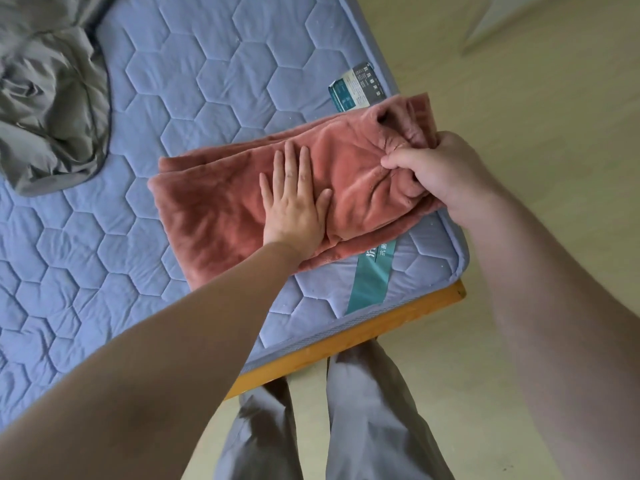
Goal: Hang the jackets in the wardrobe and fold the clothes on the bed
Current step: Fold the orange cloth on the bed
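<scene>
left hand point(294, 213): fingers point(289, 161) straight and slightly spread, palm flat on the fleece, pressing it down, nothing gripped
right hand point(441, 168): fingers curled with the thumb on top, pinching a bunched end of the same fleece; wrinkles fan out from the grip

rust-pink fleece garment point(214, 209): on the mattress, near the corner closest to the person. Folded into a long band of several layers, with stacked edges showing at its left end. Its right end reaches the mattress edge under the right hand. Can't tell what kind of garment it is

mattress point(104, 271): blue-grey, hexagon quilting. A teal strip point(372, 275) runs from under the fleece to the near edge. A printed label point(353, 90) sits by the side edge, just beyond the fleece

grey garment point(45, 98): crumpled at the top-left of the mattress, well apart from the fleece, dark trim along its edge

bed frame point(346, 337): yellow wood, showing below the mattress's near edge. The person's legs in grey trousers point(363, 427) stand just beside it on a pale floor point(519, 81)
</scene>
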The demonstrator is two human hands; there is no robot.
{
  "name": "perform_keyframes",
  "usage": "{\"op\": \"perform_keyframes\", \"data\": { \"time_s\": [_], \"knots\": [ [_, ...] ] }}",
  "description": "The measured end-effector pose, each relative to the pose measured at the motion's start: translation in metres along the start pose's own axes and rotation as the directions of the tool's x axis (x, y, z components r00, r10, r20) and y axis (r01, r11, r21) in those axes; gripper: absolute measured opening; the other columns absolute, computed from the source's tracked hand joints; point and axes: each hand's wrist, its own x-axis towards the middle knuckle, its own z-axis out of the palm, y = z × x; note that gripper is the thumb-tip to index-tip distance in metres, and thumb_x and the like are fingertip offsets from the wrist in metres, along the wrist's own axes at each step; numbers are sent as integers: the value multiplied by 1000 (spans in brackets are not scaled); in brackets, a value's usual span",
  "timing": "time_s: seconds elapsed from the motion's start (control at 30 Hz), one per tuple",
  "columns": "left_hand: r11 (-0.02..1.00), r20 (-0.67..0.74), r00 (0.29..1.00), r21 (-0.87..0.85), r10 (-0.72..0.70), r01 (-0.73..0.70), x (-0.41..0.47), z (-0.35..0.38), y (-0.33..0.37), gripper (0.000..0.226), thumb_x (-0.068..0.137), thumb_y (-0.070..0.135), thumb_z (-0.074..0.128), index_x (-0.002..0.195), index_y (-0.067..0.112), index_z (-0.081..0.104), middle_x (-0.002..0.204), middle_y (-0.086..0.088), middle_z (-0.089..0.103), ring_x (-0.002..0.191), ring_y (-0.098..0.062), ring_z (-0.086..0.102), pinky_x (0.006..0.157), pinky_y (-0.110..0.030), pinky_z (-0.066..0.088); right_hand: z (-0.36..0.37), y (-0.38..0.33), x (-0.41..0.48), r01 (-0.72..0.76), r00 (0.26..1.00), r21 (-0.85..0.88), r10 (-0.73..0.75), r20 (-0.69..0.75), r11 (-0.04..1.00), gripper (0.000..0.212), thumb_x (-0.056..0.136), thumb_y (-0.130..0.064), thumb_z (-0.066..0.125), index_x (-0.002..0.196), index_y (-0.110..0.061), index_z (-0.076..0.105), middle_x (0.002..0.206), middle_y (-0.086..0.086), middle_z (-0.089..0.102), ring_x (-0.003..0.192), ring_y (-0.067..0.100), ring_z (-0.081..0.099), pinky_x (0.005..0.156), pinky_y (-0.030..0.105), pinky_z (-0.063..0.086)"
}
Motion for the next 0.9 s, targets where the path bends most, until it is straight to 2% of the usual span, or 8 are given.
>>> {"op": "perform_keyframes", "data": {
  "time_s": [0.2,0.3,0.4,0.5,0.63,0.7,0.77,0.9],
  "knots": [
    [990,235,968,128,-90,61,19,31,2,99,95,55,46,160,10,-13,168,-6,-20,155,-26,-19,122,-57,-11,45,-9,-40,156,984,-17,-157,-88,988,60,72,-43,82,122,-27,53,96,-24,60,73,-14,55,63,-3,39],
    [997,280,959,-49,-45,61,23,18,-9,110,81,57,65,162,11,6,170,-7,-1,157,-27,-7,122,-56,-9,74,-19,-56,235,957,-99,-248,-152,967,75,69,-54,80,131,-23,49,116,-13,64,98,0,66,83,19,55],
    [879,-117,993,-475,-29,-31,4,-27,-41,47,87,23,63,132,10,61,141,-10,57,132,-24,50,115,-44,38,92,-33,-76,251,941,-228,-292,-171,941,69,76,-53,77,126,-17,46,118,-6,60,93,8,63,75,20,49],
    [887,-361,841,-379,-404,264,-29,-66,-79,39,81,20,62,119,13,63,125,-5,60,117,-24,53,102,-36,39,112,-40,-94,262,923,-231,-313,-223,937,59,77,-45,71,120,-18,42,115,-4,63,95,17,67,78,30,54],
    [297,121,463,-621,-878,725,-55,-76,-154,63,82,45,73,133,14,53,134,-4,55,127,-23,53,107,-37,41,165,-59,-116,298,873,-324,-394,-289,898,70,69,-44,65,129,-16,42,121,-1,61,106,23,66,81,45,58],
    [90,421,481,-674,-769,734,-63,-75,-173,39,85,52,74,104,20,65,106,1,67,101,-17,66,91,-32,53,191,-68,-124,316,848,-396,-444,-289,862,81,70,-45,66,140,-14,38,129,3,57,114,27,62,86,47,56],
    [90,491,555,-689,-672,719,-70,-70,-181,29,88,49,74,89,21,67,88,3,71,86,-17,70,72,-28,57,219,-73,-128,319,840,-469,-474,-262,824,83,73,-46,68,142,-13,36,131,6,53,114,31,61,85,47,54],
    [-224,662,634,-742,-401,633,-72,-68,-193,42,89,35,76,123,11,67,112,-7,77,109,-22,72,92,-36,57,267,-73,-134,308,846,-603,-501,-180,736,89,74,-54,73,144,-16,32,125,6,50,108,30,60,78,47,50]
  ]
}}
